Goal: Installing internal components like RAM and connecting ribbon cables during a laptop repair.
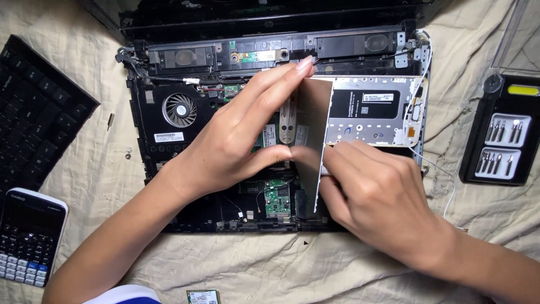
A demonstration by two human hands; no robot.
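Your left hand point(236, 141) pinched the silver metal plate point(315, 135) standing on edge over the opened laptop point(169, 135); your right hand point(377, 194) gripped its lower edge from the right.

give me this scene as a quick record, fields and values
setting: opened laptop on a beige cloth
left hand: grips the edge of a thin metal panel
right hand: holds the panel's lower edge
panel state: lifted, tilted up
inside laptop: cooling fan, green circuit board
left side: detached black keyboard, calculator
right side: screwdriver bit case
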